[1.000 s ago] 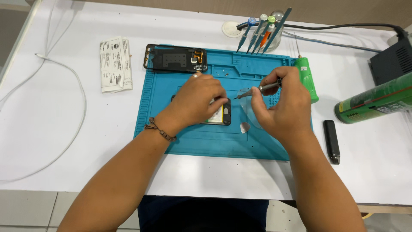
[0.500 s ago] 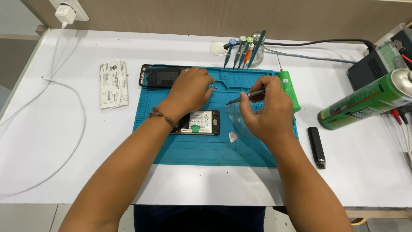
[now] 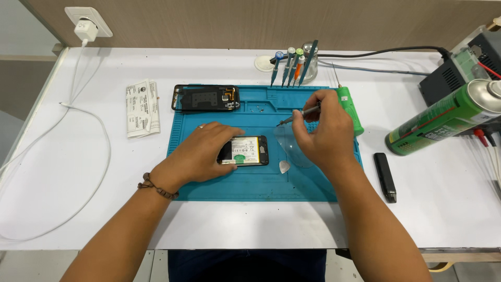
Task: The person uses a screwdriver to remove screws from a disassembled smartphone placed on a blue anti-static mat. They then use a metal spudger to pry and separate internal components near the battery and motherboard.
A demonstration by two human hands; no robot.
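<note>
The left hand [image 3: 201, 151] lies flat, fingers loosely together, pressing down on an opened phone [image 3: 245, 151] in the middle of the blue mat [image 3: 209, 183]; the phone's battery side faces up. The right hand [image 3: 321, 130] pinches a thin screwdriver [image 3: 300, 114] between thumb and fingertips, its tip hanging over the mat above and to the right of the phone, not touching it. A clear film [image 3: 292, 146] lies under that hand, with a small pick [image 3: 284, 167] just beside it. The back cover [image 3: 206, 98] rests at the mat's top edge, with tiny screws [image 3: 255, 108] near it. The likely risks: the tip could slip and scratch a board or nick the battery if the phone shifts under the palm; a sleeve or wrist could sweep the loose screws off the mat; the green can [image 3: 443, 122] lying on its side nearby might roll.
</note>
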